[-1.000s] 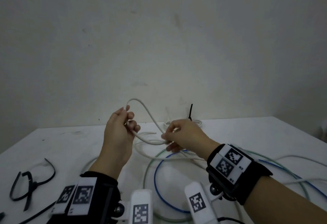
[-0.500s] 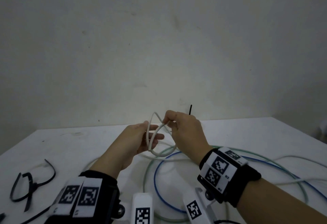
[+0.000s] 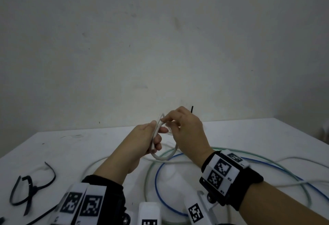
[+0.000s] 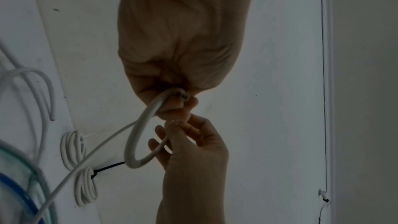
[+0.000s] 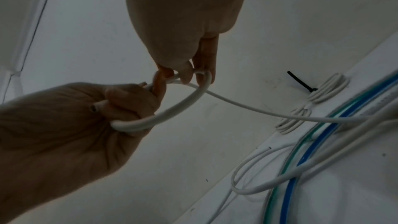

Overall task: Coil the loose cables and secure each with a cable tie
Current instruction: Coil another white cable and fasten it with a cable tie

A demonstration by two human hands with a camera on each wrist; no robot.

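The cable being looped between the two hands is showing white, its cut end a dark dot ringed in pale grey. Behind it, a coiled bundle is lying just as white, with a black tie sticking out of it. On the table, itself looking white with a few dark specks, a blue cable is curving beside a pale green one, and further white cables are trailing across them. Loose black ties are lying at the left. Both wrists are wearing black bands carrying white tags printed with black square patterns. The wall is looking a dull grey-white, faintly smudged.
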